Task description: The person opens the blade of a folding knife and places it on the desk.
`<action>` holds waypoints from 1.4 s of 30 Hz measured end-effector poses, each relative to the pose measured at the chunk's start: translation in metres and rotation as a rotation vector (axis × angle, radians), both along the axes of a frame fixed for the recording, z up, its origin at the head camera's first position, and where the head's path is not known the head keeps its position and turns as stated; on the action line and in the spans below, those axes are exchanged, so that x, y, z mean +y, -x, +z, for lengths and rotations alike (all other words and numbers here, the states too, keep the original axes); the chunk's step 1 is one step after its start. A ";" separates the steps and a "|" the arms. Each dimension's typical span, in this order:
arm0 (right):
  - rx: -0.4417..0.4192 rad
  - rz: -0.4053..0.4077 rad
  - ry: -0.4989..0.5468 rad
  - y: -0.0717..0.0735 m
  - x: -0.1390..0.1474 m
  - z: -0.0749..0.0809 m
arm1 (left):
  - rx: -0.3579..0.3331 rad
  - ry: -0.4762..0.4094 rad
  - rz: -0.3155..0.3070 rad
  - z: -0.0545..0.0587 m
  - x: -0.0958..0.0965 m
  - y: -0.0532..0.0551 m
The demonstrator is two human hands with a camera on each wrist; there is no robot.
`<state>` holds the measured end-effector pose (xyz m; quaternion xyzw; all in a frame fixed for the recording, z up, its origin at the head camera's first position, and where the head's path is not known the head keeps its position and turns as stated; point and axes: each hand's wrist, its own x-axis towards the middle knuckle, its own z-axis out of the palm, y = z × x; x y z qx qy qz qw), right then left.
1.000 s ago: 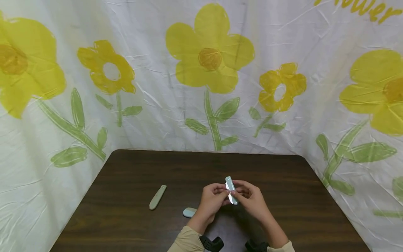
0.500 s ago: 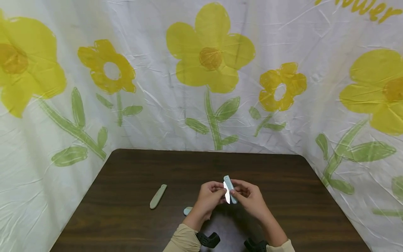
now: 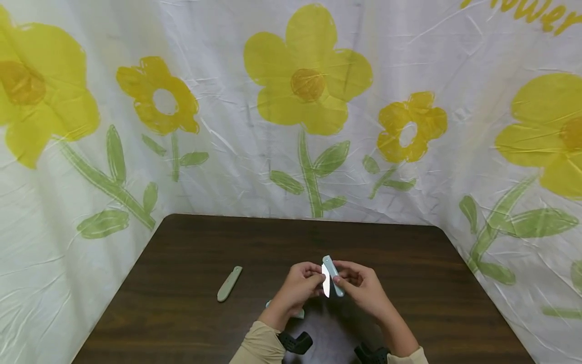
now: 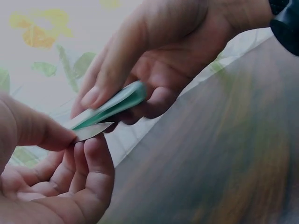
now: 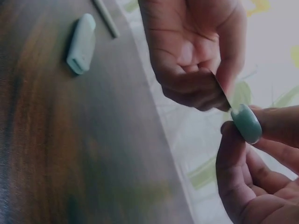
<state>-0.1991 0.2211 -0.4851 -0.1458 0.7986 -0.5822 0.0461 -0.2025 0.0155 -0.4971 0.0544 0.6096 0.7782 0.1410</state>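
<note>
Both hands hold a small folding knife with a pale blue-green handle (image 3: 328, 263), raised over the table. Its shiny blade (image 3: 326, 283) is swung partly out, with a narrow gap between it and the handle. My left hand (image 3: 300, 285) pinches the blade between thumb and fingers, as the left wrist view shows with the blade tip (image 4: 103, 128) sticking out past the fingertips. My right hand (image 3: 364, 287) grips the handle, thumb on its side. From the right wrist view, the handle's rounded end (image 5: 247, 125) faces the camera.
A sage-green folded knife handle (image 3: 229, 284) lies on the dark wooden table (image 3: 191, 247) at left. Another pale blue-green piece (image 3: 298, 314) lies mostly behind the left wrist; the right wrist view shows more of this piece (image 5: 82, 44). A flower-print curtain (image 3: 227, 187) surrounds the table.
The blade has come out from the handle, its gap widening. My left hand and forearm have shifted slightly left, covering more of the pale piece's left end and uncovering its right end.
</note>
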 end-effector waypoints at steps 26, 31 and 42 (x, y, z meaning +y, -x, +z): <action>-0.015 -0.129 0.007 -0.001 0.005 0.011 | 0.111 0.102 -0.055 0.010 -0.014 0.002; -0.003 -0.103 0.013 -0.001 0.003 0.010 | 0.136 0.128 -0.029 0.009 -0.015 0.004; 0.011 -0.059 0.009 0.000 0.001 0.005 | 0.145 0.131 -0.011 0.008 -0.018 0.006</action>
